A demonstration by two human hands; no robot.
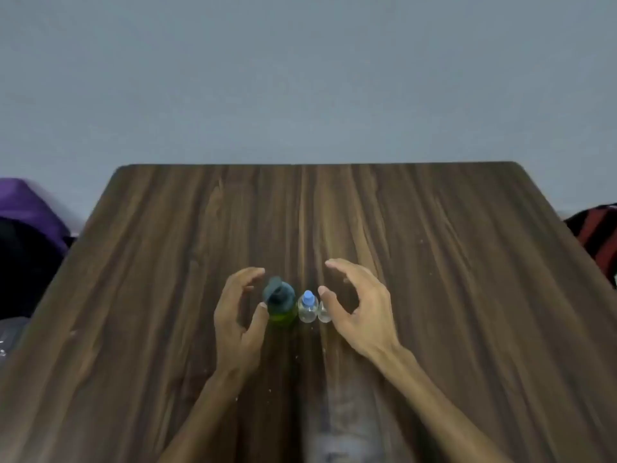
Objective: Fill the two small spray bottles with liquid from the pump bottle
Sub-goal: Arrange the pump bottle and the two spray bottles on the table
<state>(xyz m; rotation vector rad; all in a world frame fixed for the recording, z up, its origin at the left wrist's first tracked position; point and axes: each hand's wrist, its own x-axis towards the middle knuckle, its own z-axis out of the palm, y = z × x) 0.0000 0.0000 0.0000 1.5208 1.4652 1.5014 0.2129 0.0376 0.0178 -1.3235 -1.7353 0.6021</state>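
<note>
head view looks forward and down over the table [434,262]

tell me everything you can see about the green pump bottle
The pump bottle stands upright on the wooden table, leftmost in a row with two small clear bottles. Its body looks like see-through green plastic, and a dark grey pump head tops it. The view is blurred, so no label can be read. The left hand curves around its left side, thumb tip at or very near the body; real contact cannot be told.
</note>
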